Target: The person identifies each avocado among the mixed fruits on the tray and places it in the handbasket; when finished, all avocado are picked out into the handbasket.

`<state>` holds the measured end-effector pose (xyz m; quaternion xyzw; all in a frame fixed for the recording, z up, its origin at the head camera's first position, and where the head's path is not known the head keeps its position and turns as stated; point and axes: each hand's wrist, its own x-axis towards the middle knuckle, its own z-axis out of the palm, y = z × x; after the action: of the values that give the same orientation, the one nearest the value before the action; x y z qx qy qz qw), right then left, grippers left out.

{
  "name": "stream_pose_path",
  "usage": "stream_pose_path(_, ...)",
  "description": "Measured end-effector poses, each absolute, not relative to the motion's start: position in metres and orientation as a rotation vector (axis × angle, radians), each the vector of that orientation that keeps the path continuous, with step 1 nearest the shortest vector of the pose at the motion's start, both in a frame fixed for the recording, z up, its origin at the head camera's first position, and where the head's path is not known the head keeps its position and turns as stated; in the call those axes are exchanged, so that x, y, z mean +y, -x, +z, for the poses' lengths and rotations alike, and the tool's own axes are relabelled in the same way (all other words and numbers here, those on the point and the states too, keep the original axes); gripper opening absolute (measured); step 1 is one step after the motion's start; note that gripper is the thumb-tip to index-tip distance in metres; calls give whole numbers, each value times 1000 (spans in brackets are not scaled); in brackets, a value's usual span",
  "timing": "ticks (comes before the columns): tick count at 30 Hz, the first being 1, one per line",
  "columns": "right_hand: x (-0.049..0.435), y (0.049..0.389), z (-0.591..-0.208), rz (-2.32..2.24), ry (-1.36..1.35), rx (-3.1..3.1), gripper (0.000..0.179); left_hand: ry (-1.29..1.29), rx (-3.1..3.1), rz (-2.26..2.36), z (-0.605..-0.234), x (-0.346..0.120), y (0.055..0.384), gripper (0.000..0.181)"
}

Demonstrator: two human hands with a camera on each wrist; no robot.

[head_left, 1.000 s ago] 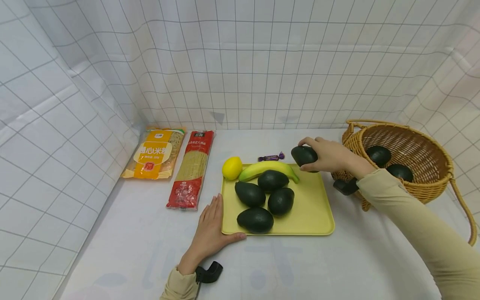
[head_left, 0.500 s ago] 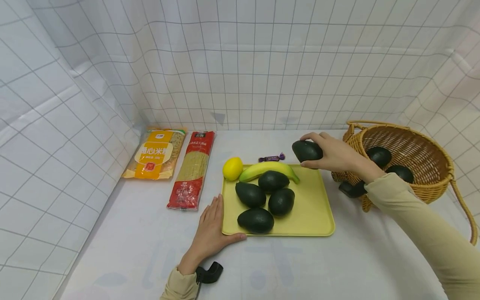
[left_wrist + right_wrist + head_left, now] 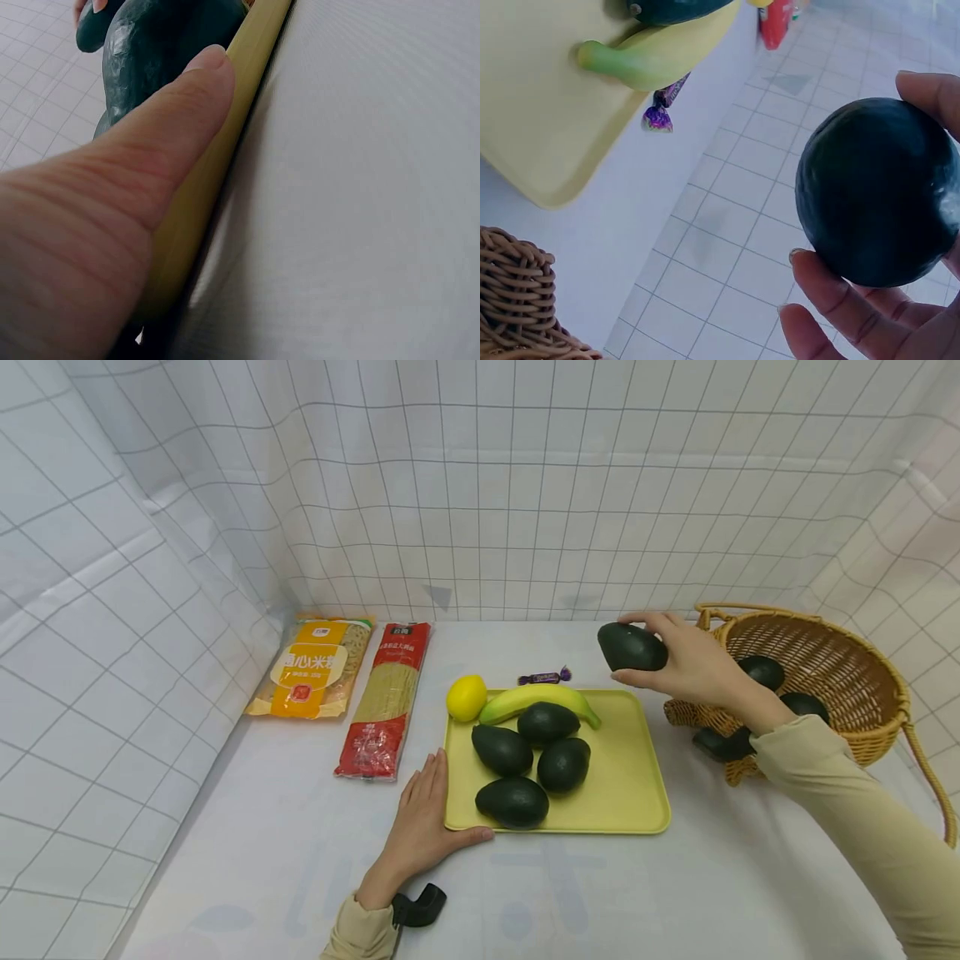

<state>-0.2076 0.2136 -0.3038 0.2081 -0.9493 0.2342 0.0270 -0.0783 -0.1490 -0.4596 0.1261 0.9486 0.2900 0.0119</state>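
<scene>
Right hand, gripping avocado, shifts rightward toward wicker basket; avocado, earlier overlapping yellow tray's far edge, now shows beyond it.

Orange packet beside red noodle packet; purple-wrapped candy near banana, lemon; gridded white sheet behind.

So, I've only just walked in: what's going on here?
A person's right hand holds up an avocado near the far right corner of the tray, while the left hand touches its near left corner. Four avocados and a banana lie on the tray; two more avocados show in the basket.
</scene>
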Motion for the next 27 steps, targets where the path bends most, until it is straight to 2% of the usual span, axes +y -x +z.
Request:
stream_pose_path(14, 233, 199, -292, 889, -554, -2748, 69, -408, 2964, 904, -460, -149, 78, 125)
stream_pose_path(27, 265, 194, -281, 942, -463, -2704, 71, -387, 2956, 903, -458, -149, 77, 126)
